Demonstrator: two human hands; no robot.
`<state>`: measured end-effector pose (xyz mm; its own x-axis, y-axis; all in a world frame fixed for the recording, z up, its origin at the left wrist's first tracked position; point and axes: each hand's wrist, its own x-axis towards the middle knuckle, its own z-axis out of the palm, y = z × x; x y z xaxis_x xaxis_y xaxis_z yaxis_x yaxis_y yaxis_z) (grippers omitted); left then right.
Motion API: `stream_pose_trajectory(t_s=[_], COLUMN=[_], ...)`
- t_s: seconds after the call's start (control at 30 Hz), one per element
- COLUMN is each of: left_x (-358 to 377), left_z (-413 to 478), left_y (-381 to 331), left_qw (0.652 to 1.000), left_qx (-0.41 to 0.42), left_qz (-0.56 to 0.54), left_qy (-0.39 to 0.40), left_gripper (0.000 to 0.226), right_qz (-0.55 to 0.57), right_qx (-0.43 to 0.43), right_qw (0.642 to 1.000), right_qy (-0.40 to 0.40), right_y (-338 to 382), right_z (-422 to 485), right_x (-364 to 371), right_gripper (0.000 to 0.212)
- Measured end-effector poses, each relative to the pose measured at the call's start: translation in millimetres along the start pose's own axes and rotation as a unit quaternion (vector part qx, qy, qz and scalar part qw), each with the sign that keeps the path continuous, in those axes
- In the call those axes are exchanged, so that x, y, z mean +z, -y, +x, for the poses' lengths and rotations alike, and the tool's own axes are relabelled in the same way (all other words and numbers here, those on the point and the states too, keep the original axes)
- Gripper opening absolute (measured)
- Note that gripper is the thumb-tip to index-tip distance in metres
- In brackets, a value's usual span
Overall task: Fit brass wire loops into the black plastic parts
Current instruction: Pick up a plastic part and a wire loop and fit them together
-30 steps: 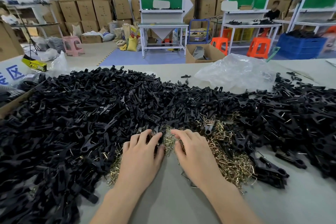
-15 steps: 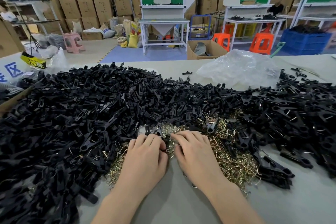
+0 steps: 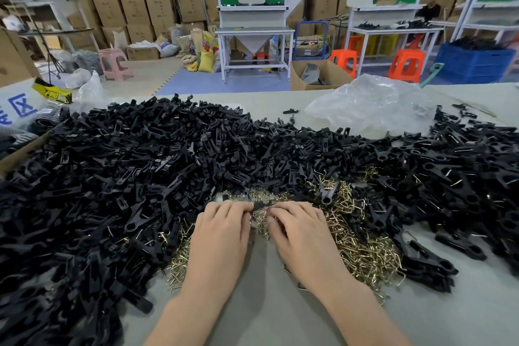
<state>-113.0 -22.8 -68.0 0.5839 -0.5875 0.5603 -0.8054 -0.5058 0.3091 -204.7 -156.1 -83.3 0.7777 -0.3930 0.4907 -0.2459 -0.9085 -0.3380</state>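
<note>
Table (image 3: pixel 266 317): pale grey top, which fills the near view and carries everything below.
Black plastic parts (image 3: pixel 140 177): one wide loose heap that runs from the left edge to the right edge of the table. It is deepest on the left and wraps round the far side of the brass.
Clear plastic bag (image 3: pixel 370 104): crumpled, at the far right of the table, just behind the black heap.
Brass wire loops (image 3: pixel 356 244): a tangled heap at the near middle, under and to the right of both hands, with black parts lying along its rim.
Left hand (image 3: pixel 222 236): palm down, fingers curled, fingertips pinching one end of a single black part.
Right hand (image 3: pixel 302 233): palm down on the brass heap, fingers curled, tips at the other end of that part. Whether it grips the part or a loop cannot be told.
Single black part (image 3: pixel 260 205): small, between the two sets of fingertips, just above the brass loops.
</note>
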Motion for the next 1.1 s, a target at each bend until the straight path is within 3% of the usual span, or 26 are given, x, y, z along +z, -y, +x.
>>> stream_pose_trajectory(t_s=[0.13, 0.23, 0.37, 0.47, 0.53, 0.6, 0.7, 0.8, 0.87, 0.93, 1.1], left_x=[-2, -6, -11, -12, -15, -16, -15, -15, -15, -13, -9], left_z=[0, -1, -1, -2, -3, -2, 1, 5, 7, 8, 7], left_y=[-1, -8, -18, -23, -26, -26, -21, -15, -14, -14, -17], left_qw=[0.992, 0.992, 0.989, 0.984, 0.976, 0.953, 0.894, 0.851, 0.788, 0.735, 0.700], left_qx=[-0.037, -0.002, 0.074, 0.053, -0.003, -0.092, -0.213, -0.256, -0.290, -0.299, -0.298], left_qz=[-0.122, -0.122, -0.122, -0.169, -0.215, -0.287, -0.393, -0.458, -0.544, -0.608, -0.650], left_qy=[-0.012, -0.022, -0.024, -0.028, -0.037, -0.035, -0.024, -0.015, 0.001, 0.015, 0.002], left_gripper=[0.021, 0.024, 0.029, 0.029, 0.022, 0.017, 0.018, 0.028, 0.034, 0.038, 0.037], right_qz=[0.090, 0.218, 0.392, 0.511, 0.541, 0.570, 0.648, 0.688, 0.701, 0.704, 0.660], right_qx=[0.038, 0.080, 0.164, 0.188, 0.207, 0.232, 0.272, 0.298, 0.309, 0.309, 0.270], right_qw=[0.995, 0.972, 0.905, 0.839, 0.815, 0.788, 0.711, 0.656, 0.633, 0.629, 0.694], right_qy=[0.037, 0.028, 0.013, -0.006, -0.019, -0.016, 0.027, 0.079, 0.109, 0.112, 0.096], right_y=[2, 4, 8, 13, 14, 13, 11, 11, 12, 13, 12], right_z=[4, 5, 7, 11, 12, 13, 14, 15, 16, 16, 13], right_x=[-7, -14, -22, -26, -28, -28, -27, -25, -24, -23, -22], right_gripper=[0.043, 0.034, 0.012, 0.015, 0.019, 0.019, 0.028, 0.030, 0.029, 0.025, 0.018])
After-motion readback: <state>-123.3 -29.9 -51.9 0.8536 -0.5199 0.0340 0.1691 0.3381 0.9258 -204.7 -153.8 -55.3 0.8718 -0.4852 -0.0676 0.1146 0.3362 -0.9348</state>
